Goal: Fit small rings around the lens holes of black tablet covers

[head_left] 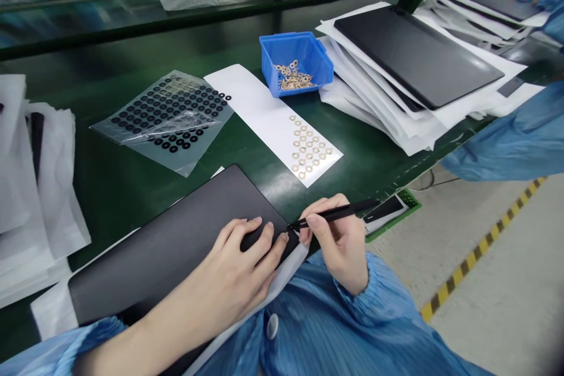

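Note:
A flat black panel, like a laptop lid, lies at an angle on white wrapping at the bench's near edge. My left hand rests on its right part, fingers apart and fingertips near the right corner. In my right hand is a pair of black tweezers, pinched between thumb and fingers. The tweezers' tips meet the panel's right corner, close to my left fingertips; whether they grip anything is too small to tell. Beyond the panel, a white sheet carries rows of small tan rings.
Left of the white sheet lies a clear film with black rings. Behind stands a blue bin of loose tan pieces. Wrapped panels are stacked at right, white wrapping at left. Another person's blue sleeve reaches in at right.

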`<move>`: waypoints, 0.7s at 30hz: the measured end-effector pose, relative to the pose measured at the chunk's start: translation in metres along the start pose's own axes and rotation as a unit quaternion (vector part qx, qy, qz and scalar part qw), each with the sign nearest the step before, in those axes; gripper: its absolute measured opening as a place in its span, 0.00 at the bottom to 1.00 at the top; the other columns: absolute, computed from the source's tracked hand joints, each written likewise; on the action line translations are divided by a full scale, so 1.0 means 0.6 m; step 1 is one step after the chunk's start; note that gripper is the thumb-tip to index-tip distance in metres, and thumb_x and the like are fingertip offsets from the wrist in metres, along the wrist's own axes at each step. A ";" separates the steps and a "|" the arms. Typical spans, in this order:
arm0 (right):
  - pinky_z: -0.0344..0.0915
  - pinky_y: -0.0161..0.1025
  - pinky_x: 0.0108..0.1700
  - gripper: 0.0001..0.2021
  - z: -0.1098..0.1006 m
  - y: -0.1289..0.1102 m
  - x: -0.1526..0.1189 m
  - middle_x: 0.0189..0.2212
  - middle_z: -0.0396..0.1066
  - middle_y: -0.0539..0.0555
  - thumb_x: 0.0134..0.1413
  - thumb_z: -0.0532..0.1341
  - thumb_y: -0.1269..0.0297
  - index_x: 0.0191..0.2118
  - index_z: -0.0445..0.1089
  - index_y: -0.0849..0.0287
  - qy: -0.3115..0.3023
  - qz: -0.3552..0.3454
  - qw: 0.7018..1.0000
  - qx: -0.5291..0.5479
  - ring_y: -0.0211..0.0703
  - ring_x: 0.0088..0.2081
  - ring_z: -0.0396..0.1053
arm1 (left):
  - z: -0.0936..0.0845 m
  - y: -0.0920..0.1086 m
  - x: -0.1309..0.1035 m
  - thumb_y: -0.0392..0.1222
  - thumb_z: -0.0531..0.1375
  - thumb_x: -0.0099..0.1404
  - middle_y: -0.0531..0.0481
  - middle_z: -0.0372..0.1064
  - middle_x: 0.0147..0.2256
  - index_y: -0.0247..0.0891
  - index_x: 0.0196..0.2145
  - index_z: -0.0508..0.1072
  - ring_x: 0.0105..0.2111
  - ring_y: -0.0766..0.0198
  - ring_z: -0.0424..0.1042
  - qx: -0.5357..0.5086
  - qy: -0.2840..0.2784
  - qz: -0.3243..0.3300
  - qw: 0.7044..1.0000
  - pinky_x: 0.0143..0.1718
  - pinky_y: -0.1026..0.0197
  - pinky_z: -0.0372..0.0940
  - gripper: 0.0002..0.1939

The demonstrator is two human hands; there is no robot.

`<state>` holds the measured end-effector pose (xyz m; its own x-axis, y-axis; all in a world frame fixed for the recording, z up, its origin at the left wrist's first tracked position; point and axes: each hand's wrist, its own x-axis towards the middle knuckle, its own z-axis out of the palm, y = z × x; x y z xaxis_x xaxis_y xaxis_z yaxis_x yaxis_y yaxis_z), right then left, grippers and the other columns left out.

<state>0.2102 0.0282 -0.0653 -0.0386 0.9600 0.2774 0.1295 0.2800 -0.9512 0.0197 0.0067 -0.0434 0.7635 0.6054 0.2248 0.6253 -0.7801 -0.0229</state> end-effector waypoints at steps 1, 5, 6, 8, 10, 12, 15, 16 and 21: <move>0.68 0.32 0.21 0.05 0.000 0.002 -0.001 0.22 0.66 0.47 0.62 0.56 0.68 0.33 0.62 0.57 0.003 0.006 1.000 0.010 0.34 0.20 0.68 | -0.001 0.000 0.000 0.37 0.48 0.70 0.38 0.70 0.47 0.32 0.55 0.66 0.47 0.49 0.66 0.007 -0.004 0.002 1.000 0.49 0.47 0.58 0.18; 0.68 0.32 0.21 0.06 0.001 0.006 -0.005 0.25 0.67 0.48 0.63 0.56 0.65 0.33 0.63 0.57 0.010 0.017 0.999 0.041 0.34 0.19 0.68 | -0.006 -0.007 0.001 0.37 0.51 0.69 0.41 0.69 0.47 0.34 0.57 0.63 0.47 0.49 0.65 0.012 -0.038 0.022 0.999 0.49 0.48 0.58 0.20; 0.68 0.33 0.20 0.06 0.001 0.006 -0.005 0.25 0.67 0.48 0.63 0.56 0.65 0.33 0.63 0.57 0.012 0.016 0.999 0.042 0.34 0.19 0.68 | -0.007 -0.009 0.002 0.37 0.51 0.69 0.41 0.69 0.47 0.34 0.57 0.63 0.47 0.49 0.65 0.009 -0.045 0.028 0.999 0.49 0.48 0.58 0.20; 0.67 0.33 0.20 0.07 0.000 0.005 -0.004 0.25 0.67 0.49 0.63 0.57 0.64 0.32 0.63 0.58 0.015 0.011 0.999 0.038 0.34 0.18 0.68 | -0.009 -0.013 0.003 0.38 0.53 0.69 0.41 0.69 0.47 0.33 0.57 0.63 0.47 0.49 0.65 -0.003 -0.050 0.033 0.998 0.47 0.49 0.59 0.19; 0.67 0.33 0.20 0.07 -0.002 0.004 -0.003 0.24 0.67 0.48 0.63 0.57 0.64 0.33 0.63 0.58 0.013 0.009 0.999 0.036 0.35 0.18 0.68 | -0.009 -0.017 0.004 0.38 0.53 0.70 0.42 0.68 0.47 0.33 0.56 0.64 0.47 0.49 0.65 -0.018 -0.050 0.034 0.998 0.47 0.50 0.60 0.18; 0.68 0.33 0.21 0.07 -0.003 0.004 -0.002 0.22 0.67 0.48 0.64 0.57 0.63 0.33 0.63 0.57 0.006 0.011 0.999 0.036 0.36 0.18 0.69 | -0.009 -0.020 0.004 0.38 0.54 0.69 0.42 0.69 0.47 0.33 0.55 0.64 0.47 0.50 0.66 -0.026 -0.049 0.037 0.998 0.47 0.50 0.60 0.17; 0.69 0.34 0.21 0.08 -0.005 0.004 -0.002 0.22 0.67 0.48 0.64 0.57 0.62 0.33 0.63 0.57 0.002 0.017 0.999 0.038 0.36 0.18 0.69 | -0.008 -0.022 0.000 0.37 0.54 0.69 0.43 0.69 0.46 0.35 0.54 0.65 0.47 0.51 0.67 -0.024 -0.045 0.035 0.998 0.49 0.49 0.59 0.17; 0.69 0.34 0.21 0.08 -0.005 0.004 -0.002 0.22 0.67 0.48 0.64 0.57 0.62 0.33 0.63 0.57 0.001 0.018 0.999 0.040 0.37 0.18 0.69 | -0.008 -0.022 -0.001 0.36 0.54 0.69 0.42 0.69 0.47 0.35 0.54 0.64 0.48 0.51 0.67 -0.021 -0.045 0.034 0.998 0.50 0.49 0.59 0.17; 0.69 0.33 0.20 0.09 -0.003 0.003 0.000 0.21 0.67 0.48 0.63 0.57 0.61 0.33 0.63 0.57 0.004 0.022 0.999 0.049 0.37 0.17 0.69 | -0.009 -0.017 -0.005 0.34 0.50 0.69 0.41 0.69 0.48 0.35 0.55 0.64 0.50 0.51 0.65 -0.011 -0.042 0.031 0.999 0.52 0.48 0.57 0.18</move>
<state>0.2123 0.0287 -0.0666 -0.0263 0.9716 0.2354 0.0323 0.2361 -0.9712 0.0100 0.0123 -0.0385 0.8122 0.5658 0.1421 0.5729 -0.8195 -0.0118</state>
